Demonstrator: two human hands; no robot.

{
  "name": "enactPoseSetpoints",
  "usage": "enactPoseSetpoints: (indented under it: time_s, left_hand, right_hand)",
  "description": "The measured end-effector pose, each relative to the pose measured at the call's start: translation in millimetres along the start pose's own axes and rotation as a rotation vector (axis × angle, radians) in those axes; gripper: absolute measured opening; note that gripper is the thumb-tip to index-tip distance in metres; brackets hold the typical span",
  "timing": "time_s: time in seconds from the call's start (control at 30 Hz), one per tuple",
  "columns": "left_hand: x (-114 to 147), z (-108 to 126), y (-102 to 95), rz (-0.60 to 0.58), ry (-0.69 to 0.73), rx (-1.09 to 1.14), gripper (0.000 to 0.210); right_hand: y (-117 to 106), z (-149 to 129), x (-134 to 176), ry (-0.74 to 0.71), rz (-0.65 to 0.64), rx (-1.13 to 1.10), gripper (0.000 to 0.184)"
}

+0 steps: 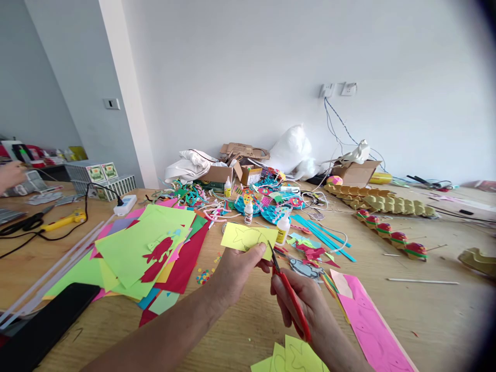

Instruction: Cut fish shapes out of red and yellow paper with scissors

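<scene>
My left hand point(242, 271) pinches a yellow paper strip point(235, 236) that has a fish outline drawn on it in pencil. My right hand point(300, 297) is closed round the red handles of a pair of scissors point(291, 295). The dark blades meet the right end of the strip, close to my left thumb. Below my hands, at the bottom edge, lie more yellow paper pieces point(298, 356) with pencil lines. To the right of the scissors is a grey fish cutout point(304, 267), and beyond it a pink paper strip point(372, 323) with drawn outlines.
Coloured paper sheets point(127, 248) are stacked on the left, with red fish cutouts point(158, 253) on top. A black phone point(50, 325) lies at front left. Glue bottles point(282, 227) stand behind the strip. Egg-carton pieces point(399, 205) are at right. Another person's hand point(11, 175) shows far left.
</scene>
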State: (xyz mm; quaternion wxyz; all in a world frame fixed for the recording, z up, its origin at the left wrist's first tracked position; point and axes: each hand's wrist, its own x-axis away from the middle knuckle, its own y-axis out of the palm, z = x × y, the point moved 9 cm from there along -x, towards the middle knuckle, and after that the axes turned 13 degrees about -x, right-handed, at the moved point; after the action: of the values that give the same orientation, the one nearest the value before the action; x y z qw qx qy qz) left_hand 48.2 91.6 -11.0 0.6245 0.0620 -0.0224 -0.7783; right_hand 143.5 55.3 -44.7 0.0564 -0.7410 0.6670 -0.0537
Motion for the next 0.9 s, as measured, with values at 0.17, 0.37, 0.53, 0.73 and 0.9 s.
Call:
enactPoseSetpoints:
  time_s: [0.17,0.37,0.53,0.73,0.9]
  left_hand:
    - [-0.8,3.6,1.8,-0.021,0.030,0.018,0.016]
    - [3.5,5.7,3.1,-0.037,0.025,-0.054,0.019]
    - [6.6,12.5,6.7,-0.062,0.060,-0.115,0.021]
    - [5.6,10.7,7.9,-0.069,0.053,-0.115,0.020]
    - [5.4,12.6,9.3,-0.092,0.076,-0.082,0.018]
  right_hand:
    - [0.7,0.0,-0.5,-0.010,-0.002,0.003,0.037]
    - [1.3,-9.9,2.5,-0.047,-0.016,0.000,0.038]
    - [1.5,-14.5,3.9,-0.053,-0.023,-0.021,0.040]
    - [1.4,-15.3,4.4,-0.046,-0.018,-0.041,0.040]
    - [2.7,-17.5,5.3,-0.080,-0.048,-0.037,0.039]
